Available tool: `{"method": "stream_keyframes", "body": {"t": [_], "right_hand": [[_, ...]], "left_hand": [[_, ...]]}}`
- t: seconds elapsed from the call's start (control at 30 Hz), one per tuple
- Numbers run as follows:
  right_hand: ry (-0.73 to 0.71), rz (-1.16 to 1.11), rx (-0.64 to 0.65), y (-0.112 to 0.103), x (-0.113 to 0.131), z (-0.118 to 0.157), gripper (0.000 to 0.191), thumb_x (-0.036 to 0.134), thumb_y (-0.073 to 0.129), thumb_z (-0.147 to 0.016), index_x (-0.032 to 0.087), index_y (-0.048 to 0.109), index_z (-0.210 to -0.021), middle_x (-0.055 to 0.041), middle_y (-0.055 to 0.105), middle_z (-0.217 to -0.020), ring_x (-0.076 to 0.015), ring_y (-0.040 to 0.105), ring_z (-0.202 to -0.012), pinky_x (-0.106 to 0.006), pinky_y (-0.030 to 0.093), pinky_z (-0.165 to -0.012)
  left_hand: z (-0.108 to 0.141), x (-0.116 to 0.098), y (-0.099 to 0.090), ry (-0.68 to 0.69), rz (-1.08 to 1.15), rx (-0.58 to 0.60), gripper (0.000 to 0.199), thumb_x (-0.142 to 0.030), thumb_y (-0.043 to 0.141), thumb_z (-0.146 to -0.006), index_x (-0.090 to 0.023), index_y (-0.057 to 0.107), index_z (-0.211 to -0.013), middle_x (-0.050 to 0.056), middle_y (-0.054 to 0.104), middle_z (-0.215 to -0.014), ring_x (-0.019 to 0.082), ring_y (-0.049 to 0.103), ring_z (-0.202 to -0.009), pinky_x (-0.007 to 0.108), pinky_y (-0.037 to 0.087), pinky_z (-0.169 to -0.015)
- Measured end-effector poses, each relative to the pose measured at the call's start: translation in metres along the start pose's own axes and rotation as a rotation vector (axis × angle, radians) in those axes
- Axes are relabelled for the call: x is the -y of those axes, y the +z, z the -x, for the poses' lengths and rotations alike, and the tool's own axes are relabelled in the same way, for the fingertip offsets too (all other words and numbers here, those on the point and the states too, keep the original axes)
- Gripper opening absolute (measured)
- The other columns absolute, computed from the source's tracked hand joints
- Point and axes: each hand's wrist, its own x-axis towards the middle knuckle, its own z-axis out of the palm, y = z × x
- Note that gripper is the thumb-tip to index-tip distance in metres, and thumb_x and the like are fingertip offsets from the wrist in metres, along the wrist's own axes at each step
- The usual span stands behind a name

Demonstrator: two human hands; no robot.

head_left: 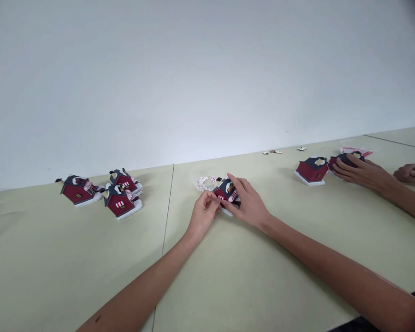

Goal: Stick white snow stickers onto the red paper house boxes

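A small dark-red model house [224, 187] with a dark, snow-capped roof and a white base stands on the table in front of me. My right hand [246, 200] wraps round its right side, fingers over the roof and thumb across the front. At the house's left wall, my left hand [205, 210] is closed in a pinch beside a small red-and-white striped piece. Whether its fingertips hold a part or only press on the wall is hidden. Just behind the house lies a cluster of small white and red-striped pieces [204, 183], seemingly in clear plastic.
Several similar houses [119, 203] stand grouped on the left. Another house [311, 170] is on the right, beside a co-worker's hand [363, 170] on a further one. More hands [413, 174] rest at the right edge. Small loose pieces [272, 151] lie along the wall.
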Motion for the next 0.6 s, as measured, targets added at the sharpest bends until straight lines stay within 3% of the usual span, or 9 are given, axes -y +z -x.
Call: {"method": "stream_keyframes", "body": {"t": [0.2, 0.43, 0.6], "right_hand": [[0.018, -0.009, -0.004, -0.0010, 0.0002, -0.0009, 0.078, 0.047, 0.059, -0.089, 0.024, 0.024, -0.155, -0.0152, 0.050, -0.136, -0.0318, 0.053, -0.123, -0.050, 0.049, -0.101], [0.036, -0.040, -0.004, -0.0027, 0.0005, -0.0013, 0.078, 0.043, 0.060, -0.087, 0.022, 0.026, -0.153, -0.0150, 0.050, -0.138, -0.0317, 0.053, -0.123, -0.049, 0.049, -0.101], [0.036, -0.050, -0.002, -0.0030, 0.0001, -0.0018, 0.077, 0.045, 0.059, -0.087, 0.022, 0.026, -0.153, -0.0149, 0.049, -0.138, -0.0314, 0.054, -0.122, -0.049, 0.049, -0.100]], "left_hand": [[-0.0005, 0.0004, 0.0010, -0.003, 0.009, -0.007, 0.019, -0.030, 0.062, -0.084, -0.021, 0.048, -0.093, -0.003, 0.056, -0.067, 0.013, 0.052, -0.062, 0.021, 0.039, -0.052], [0.0003, -0.0011, 0.0010, 0.008, 0.021, -0.005, 0.042, -0.034, 0.068, -0.084, -0.023, 0.045, -0.118, -0.008, 0.051, -0.064, 0.010, 0.045, -0.054, 0.022, 0.036, -0.056], [0.0007, -0.0014, 0.0011, -0.006, -0.020, 0.018, 0.043, -0.042, 0.067, -0.086, -0.021, 0.051, -0.119, -0.006, 0.054, -0.067, 0.011, 0.046, -0.055, 0.024, 0.037, -0.058]]}}
